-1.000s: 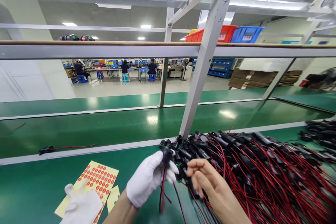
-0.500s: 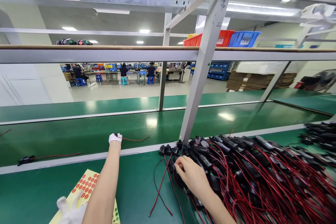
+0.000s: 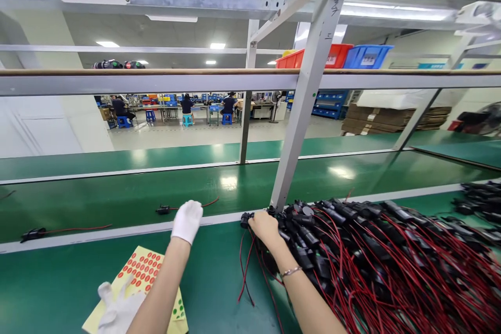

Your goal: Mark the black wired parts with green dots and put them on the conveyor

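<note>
Head view, one moment at a green assembly bench.

Left hand [image 3: 187,221]: white-gloved, reached out to the far edge of the near bench surface [image 3: 219,282], fingers curled loosely downward and grasping nothing. It hovers at the white dividing strip [image 3: 117,230], just beside a wired black connector [image 3: 163,210] that lies on the green conveyor belt [image 3: 117,198], its red lead trailing right.

Right hand [image 3: 265,226]: bare, a thin bracelet at the wrist, palm down on the left end of the pile of black connectors with red and black leads [image 3: 371,255]. The fingers are buried among the parts; whether they have closed on one cannot be told.

Step in hand, as judged: one piece appears set off on the belt, and the next is being picked from the pile. The next move calls for singling out one connector and drawing its leads free of the tangle without dragging neighbours along.

Near the person's edge of the bench: a yellow sheet of red dot stickers [image 3: 143,271], partly under the left forearm, and a spare white glove [image 3: 117,310] lying on the sheet's near corner.

Further left on the belt: a second wired connector [image 3: 33,233].

Behind: a slanted grey frame post [image 3: 309,94].
</note>
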### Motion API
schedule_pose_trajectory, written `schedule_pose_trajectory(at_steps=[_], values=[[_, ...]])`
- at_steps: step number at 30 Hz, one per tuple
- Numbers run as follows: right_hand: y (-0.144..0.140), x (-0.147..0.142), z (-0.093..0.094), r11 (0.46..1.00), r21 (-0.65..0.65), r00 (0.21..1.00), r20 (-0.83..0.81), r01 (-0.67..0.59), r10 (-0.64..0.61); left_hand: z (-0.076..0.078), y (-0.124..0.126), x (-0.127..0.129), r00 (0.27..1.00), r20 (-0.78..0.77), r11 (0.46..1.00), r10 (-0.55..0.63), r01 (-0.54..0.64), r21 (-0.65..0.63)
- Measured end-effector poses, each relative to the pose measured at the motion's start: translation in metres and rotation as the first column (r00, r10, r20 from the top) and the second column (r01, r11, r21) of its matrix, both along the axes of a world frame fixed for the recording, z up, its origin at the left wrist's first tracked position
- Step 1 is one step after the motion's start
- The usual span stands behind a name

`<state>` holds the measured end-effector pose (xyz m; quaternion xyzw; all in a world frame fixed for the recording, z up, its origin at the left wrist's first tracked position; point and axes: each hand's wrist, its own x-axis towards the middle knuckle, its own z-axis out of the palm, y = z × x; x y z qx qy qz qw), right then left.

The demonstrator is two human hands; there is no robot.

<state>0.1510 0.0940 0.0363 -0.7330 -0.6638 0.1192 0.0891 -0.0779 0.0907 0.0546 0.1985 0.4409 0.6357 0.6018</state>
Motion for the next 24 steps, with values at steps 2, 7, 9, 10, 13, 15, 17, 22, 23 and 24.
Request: schedule_pose_trajectory(at_steps=[2,7,9,10,13,15,17,22,23,24], values=[[-0.007,0.009,0.015,0.999,0.045,0.998,-0.063,-0.023,0.026,-0.007,-0.021,0.026,0.981,0.110,0.985,-0.162,0.167,-0.039],[-0.048,0.023,0.056,0.954,0.220,0.930,-0.261,-0.204,0.259,-0.007,-0.067,0.081,0.811,0.351,0.854,-0.467,0.518,-0.060],[-0.071,0.025,0.069,0.918,0.294,0.872,-0.334,-0.264,0.358,0.000,-0.079,0.091,0.758,0.415,0.829,-0.504,0.559,-0.015],[-0.083,0.026,0.074,0.903,0.323,0.842,-0.367,-0.283,0.395,0.004,-0.083,0.095,0.738,0.440,0.826,-0.512,0.564,0.015],[-0.114,0.027,0.082,0.881,0.367,0.774,-0.447,-0.299,0.449,0.014,-0.093,0.099,0.705,0.486,0.836,-0.517,0.538,0.110],[-0.130,0.028,0.082,0.889,0.382,0.736,-0.520,-0.254,0.433,0.018,-0.100,0.100,0.704,0.489,0.849,-0.515,0.499,0.175],[-0.140,0.029,0.077,0.916,0.365,0.646,-0.662,-0.164,0.380,0.021,-0.106,0.099,0.704,0.472,0.845,-0.531,0.480,0.235],[-0.151,0.028,0.061,0.977,0.199,0.341,-0.915,-0.082,0.215,0.028,-0.113,0.091,0.683,0.245,0.719,-0.688,0.593,0.363],[-0.154,0.026,0.058,0.980,0.176,0.323,-0.926,-0.093,0.197,0.028,-0.112,0.089,0.678,0.186,0.689,-0.711,0.621,0.373],[-0.157,0.025,0.056,0.982,0.155,0.318,-0.930,-0.109,0.182,0.027,-0.110,0.088,0.672,0.145,0.669,-0.726,0.642,0.375]])
